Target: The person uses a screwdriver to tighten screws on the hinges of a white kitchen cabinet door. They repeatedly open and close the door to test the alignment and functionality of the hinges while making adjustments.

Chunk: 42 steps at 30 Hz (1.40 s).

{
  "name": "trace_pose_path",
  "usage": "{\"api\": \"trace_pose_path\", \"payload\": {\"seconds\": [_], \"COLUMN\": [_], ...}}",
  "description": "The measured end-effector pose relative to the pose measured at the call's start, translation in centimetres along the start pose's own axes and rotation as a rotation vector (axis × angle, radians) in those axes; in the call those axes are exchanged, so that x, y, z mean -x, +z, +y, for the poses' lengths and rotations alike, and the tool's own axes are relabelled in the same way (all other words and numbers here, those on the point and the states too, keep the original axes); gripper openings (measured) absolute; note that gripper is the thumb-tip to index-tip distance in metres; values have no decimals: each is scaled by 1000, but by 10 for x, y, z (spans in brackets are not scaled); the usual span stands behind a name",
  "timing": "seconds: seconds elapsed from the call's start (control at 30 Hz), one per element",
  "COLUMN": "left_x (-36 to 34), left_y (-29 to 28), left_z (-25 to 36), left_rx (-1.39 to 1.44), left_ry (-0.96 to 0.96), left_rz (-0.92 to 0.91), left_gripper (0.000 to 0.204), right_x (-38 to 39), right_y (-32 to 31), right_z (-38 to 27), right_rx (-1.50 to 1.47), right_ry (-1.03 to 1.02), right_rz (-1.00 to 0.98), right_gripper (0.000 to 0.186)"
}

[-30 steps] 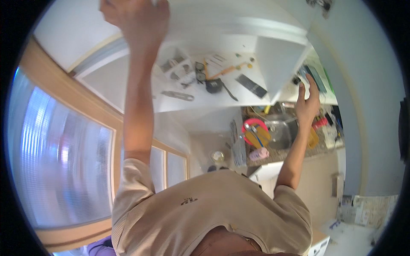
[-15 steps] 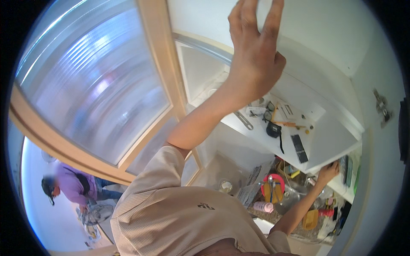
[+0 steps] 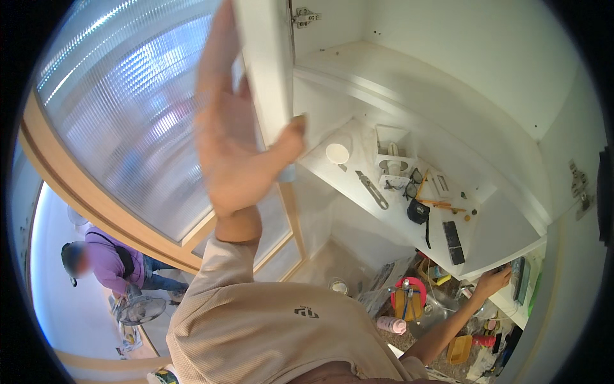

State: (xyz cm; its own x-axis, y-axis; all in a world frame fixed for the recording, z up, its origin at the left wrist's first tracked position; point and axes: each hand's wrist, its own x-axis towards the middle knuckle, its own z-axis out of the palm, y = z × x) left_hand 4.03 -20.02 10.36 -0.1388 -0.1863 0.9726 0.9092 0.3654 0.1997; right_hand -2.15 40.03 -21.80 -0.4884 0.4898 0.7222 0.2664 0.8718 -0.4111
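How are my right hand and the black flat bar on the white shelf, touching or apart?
Apart: the head view shows white shelf between the right hand and the black flat bar.

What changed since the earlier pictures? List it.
The left hand has swung left, away from the shelf, to the white cabinet door; its thumb overlaps the door's edge, though blur hides its grip. The right hand, spread at first, has curled near the shelf's right end. The utility knife and dark glasses stayed put.
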Motion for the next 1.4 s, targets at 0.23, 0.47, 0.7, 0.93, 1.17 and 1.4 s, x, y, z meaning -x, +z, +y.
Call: {"api": "trace_pose_path", "payload": {"seconds": [0.23, 0.47, 0.7, 0.93, 1.17, 1.4], "left_x": [3, 2, 6, 4, 7, 14], "left_y": [-91, -131, -156, -175, -174, -184], "left_z": [6, 3, 8, -25, -34, -34], "left_rx": [-317, -332, -498, -542, -576, -612], "left_ry": [47, -52, -292, -225, -279, -249], "left_rz": [52, 247, 372, 450, 477, 484], "left_gripper": [93, 77, 59, 48, 48, 48], "right_x": [1, 2, 1, 10, 65, 133], "right_y": [3, 10, 5, -5, -33, -67], "right_z": [3, 17, 19, 40, 22, -30], "right_rx": [-3, 125, 66, -267, -554, -836], "right_ry": [-108, -88, -82, -24, 258, 397], "right_rz": [87, -17, 28, 98, 252, 193], "right_gripper": [42, 54, 49, 41, 42, 52]}}
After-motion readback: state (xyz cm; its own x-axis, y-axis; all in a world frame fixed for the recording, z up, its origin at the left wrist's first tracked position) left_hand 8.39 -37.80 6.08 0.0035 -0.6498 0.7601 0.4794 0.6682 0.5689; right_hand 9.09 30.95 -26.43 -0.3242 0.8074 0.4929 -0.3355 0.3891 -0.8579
